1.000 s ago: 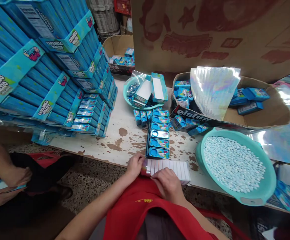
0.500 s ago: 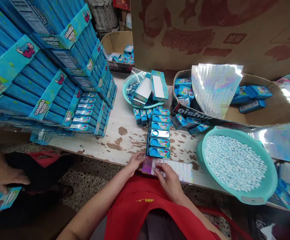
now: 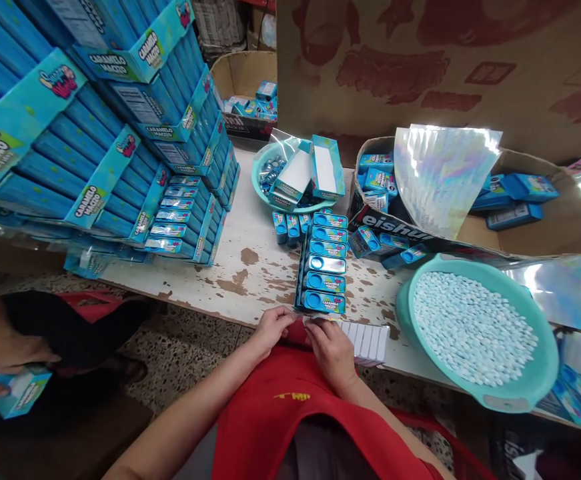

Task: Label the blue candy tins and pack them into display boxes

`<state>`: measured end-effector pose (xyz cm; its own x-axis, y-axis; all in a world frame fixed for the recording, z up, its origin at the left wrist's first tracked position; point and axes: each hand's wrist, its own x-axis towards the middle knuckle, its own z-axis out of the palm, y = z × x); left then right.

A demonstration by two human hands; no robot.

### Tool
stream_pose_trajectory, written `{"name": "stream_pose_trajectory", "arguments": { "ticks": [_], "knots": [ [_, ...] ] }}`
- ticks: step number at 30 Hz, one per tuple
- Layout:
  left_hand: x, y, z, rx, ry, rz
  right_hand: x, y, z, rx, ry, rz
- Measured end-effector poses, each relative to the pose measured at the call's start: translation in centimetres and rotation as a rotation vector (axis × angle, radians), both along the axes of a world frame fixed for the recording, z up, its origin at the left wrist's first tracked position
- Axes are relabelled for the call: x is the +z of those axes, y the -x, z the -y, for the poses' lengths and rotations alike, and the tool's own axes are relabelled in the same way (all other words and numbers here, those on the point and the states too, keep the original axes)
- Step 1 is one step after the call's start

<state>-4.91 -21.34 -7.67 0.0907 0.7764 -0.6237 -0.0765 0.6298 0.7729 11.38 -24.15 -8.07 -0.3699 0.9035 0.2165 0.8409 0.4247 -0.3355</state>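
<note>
Both hands meet in front of my red apron at the table's near edge. My left hand (image 3: pixel 273 330) is closed, thumb and fingertips pinched together just below a row of blue candy tins (image 3: pixel 324 283). Close beside it, my right hand (image 3: pixel 333 350) is bent inward with its fingertips pressed together. Whatever lies in either pinch is too thin or too hidden to name. A sheet of pale strips (image 3: pixel 370 341) lies partly under my right hand, its right end showing. The tins stand side by side in a dark-edged open box, labels facing me.
Stacked blue candy displays (image 3: pixel 105 193) rise at left. Behind the tins sits a turquoise basin (image 3: pixel 257 183) with cartons. A cardboard box (image 3: pixel 535 240) holds blue packs and a shiny sheet (image 3: pixel 445 180). Right, a basin (image 3: pixel 405 313) holds pale candies. A co-worker's hands hold a carton (image 3: pixel 25 392).
My right hand has come in against my left, its fingers curling tighter. The sheet's purple end no longer shows between them. At left, the co-worker's carton has turned and looks more opened out.
</note>
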Motion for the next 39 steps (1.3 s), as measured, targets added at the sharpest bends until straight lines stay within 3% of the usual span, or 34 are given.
{"name": "stream_pose_trajectory", "arguments": {
  "ticks": [3, 7, 11, 15, 19, 23, 27, 32, 35, 39],
  "knots": [
    [-0.2, -0.2, 0.1, -0.018, -0.026, -0.038, 0.5, -0.3, -0.3, 0.025, -0.018, 0.042],
    [-1.3, -0.3, -0.2, -0.031, -0.074, -0.221, 2.3, -0.4, -0.4, 0.158, 0.009, 0.039],
    [-1.6, 0.5, -0.6, -0.004, -0.105, -0.345, 5.3, -1.1, 0.0, 0.110, 0.157, -0.181],
    [1.4, 1.8, -0.2, 0.001, -0.253, -0.360, 8.4, -1.8, -0.5, -0.014, 0.372, -0.411],
    [5.6, 1.8, 0.3, -0.301, -0.361, -0.121, 10.0, -1.7, -1.3, -0.088, 0.507, -0.546],
    [7.5, 0.9, -0.3, -0.407, -0.266, -0.074, 10.0, -1.1, -1.6, -0.181, 0.558, -0.623],
    [8.2, 1.0, -2.1, -0.420, -0.266, -0.132, 9.5, -0.3, -2.3, -0.338, 0.395, -0.625],
    [9.5, 1.3, -5.1, -0.457, -0.290, -0.154, 8.8, 0.1, -4.2, -0.433, 0.222, -0.593],
    [9.1, 1.0, -6.2, -0.473, -0.362, -0.192, 8.1, 0.3, -5.1, -0.482, 0.194, -0.585],
    [6.5, 0.7, -6.1, -0.450, -0.419, -0.180, 7.2, 0.4, -5.2, -0.567, 0.210, -0.682]
  ]
}}
